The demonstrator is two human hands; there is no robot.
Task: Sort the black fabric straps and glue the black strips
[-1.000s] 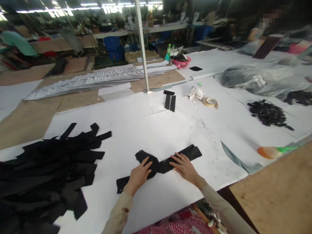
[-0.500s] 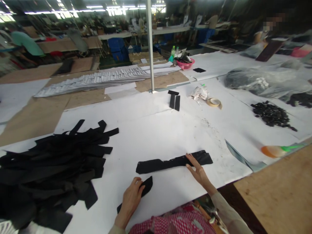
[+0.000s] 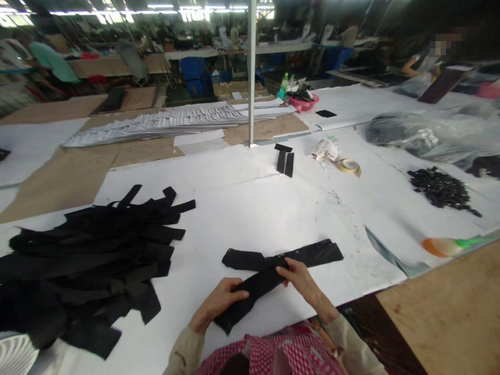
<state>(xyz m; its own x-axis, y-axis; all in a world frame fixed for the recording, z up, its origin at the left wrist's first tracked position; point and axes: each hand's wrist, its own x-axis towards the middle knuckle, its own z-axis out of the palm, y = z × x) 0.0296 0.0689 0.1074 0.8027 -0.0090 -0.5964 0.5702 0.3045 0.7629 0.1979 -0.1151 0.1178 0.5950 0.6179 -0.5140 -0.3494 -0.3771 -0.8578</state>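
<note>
A black fabric strip [image 3: 255,289] is stretched between my two hands over the white-covered table. My left hand [image 3: 222,301] pinches it near its lower left end, thumb on top. At its upper right end, my right hand [image 3: 300,277] grips it between thumb and fingers. Just beyond lies another long black strip [image 3: 316,253], partly covered by the held one. To the left spreads a large heap of black strips [image 3: 113,255].
A bottle of orange liquid [image 3: 441,247] lies near the front edge at right. Farther back are a tape roll [image 3: 349,166], crumpled plastic [image 3: 326,150], small black pieces [image 3: 439,188] and a pole [image 3: 252,78]. Paper stacks [image 3: 172,122] line the far side.
My left hand has brought the near strip up and to the right. My right hand has left the flat strip and taken the held strip's other end. The view has shifted slightly.
</note>
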